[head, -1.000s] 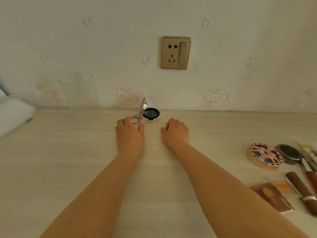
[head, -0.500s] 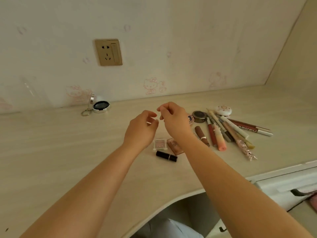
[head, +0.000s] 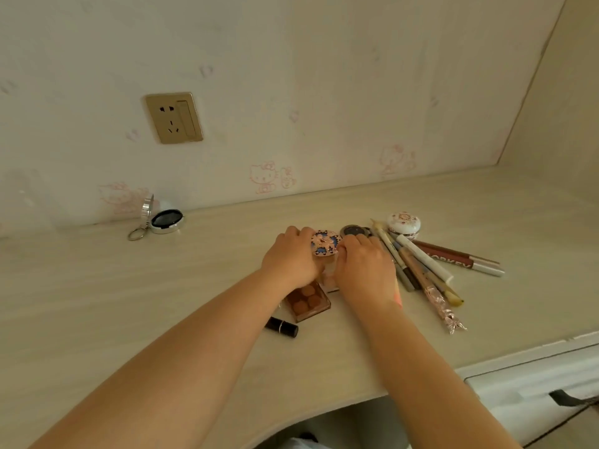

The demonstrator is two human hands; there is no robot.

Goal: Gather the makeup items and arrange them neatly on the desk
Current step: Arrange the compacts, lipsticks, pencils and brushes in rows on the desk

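Far left of the flower-patterned compact (head: pixel 324 244), against the wall: an open round mirror case (head: pixel 163 217) with a key ring, lid tipped up, standing well apart on the worktop (head: pixel 129 286). Above it on the wall, a gold socket plate (head: pixel 174 118).

Nearer the compact, below and left: a black lipstick tube (head: pixel 282 326) lying flat, and just above that a square brown eyeshadow palette (head: pixel 308 301), partly under the left forearm.

Left hand (head: pixel 291 256) curled round the compact's left edge; right hand (head: pixel 364 265) curled against its right edge, fingertips touching it (so held between both hands, tilted up off the worktop, it seems). Under the hands, a small pale pink pan (head: pixel 329 280), only partly visible.

Just right of the compact, behind the right hand: a dark round pot (head: pixel 353 230). Further right: a white round jar (head: pixel 404 223) with red flower print, and a loose fan of pens and pencils (head: pixel 418 270), touching and overlapping one another, among them a pink foil-wrapped stick (head: pixel 444 306) and a brown tube (head: pixel 460 259) with lettering.
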